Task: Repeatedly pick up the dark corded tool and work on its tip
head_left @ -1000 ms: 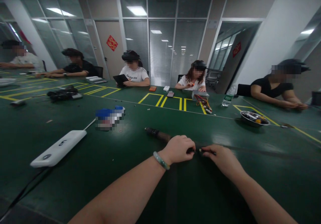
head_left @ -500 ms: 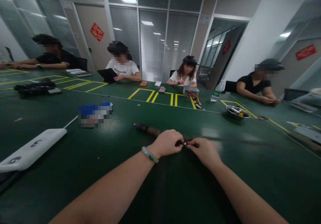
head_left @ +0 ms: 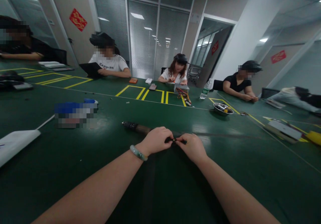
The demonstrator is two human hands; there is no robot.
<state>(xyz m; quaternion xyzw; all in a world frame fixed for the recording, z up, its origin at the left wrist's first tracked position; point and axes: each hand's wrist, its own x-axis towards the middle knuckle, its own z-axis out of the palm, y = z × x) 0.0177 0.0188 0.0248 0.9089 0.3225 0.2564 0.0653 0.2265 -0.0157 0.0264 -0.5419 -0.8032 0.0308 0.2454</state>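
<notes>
My left hand (head_left: 159, 138), with a green bangle at the wrist, is closed in a pinch at the middle of the table. My right hand (head_left: 193, 146) is closed as well, its fingertips meeting the left ones. Between them shows a small dark piece with a brass-coloured end (head_left: 174, 139); most of it is covered by fingers, so its kind cannot be made out. Just behind my left hand lies a dark cylindrical tool (head_left: 136, 127) with a metal tip pointing left, its near end hidden by the hand.
A white power strip (head_left: 18, 143) lies on the green table (head_left: 105, 184) at left, near a blurred blue-and-white packet (head_left: 75, 113). Farther off are a metal bowl of small parts (head_left: 223, 113), a water bottle (head_left: 205, 89) and a grey box with coloured wires (head_left: 182, 89). Several people sit opposite.
The view has swung to the right, so the table items and people appear farther left. Both hands keep their pinch on the small piece.
</notes>
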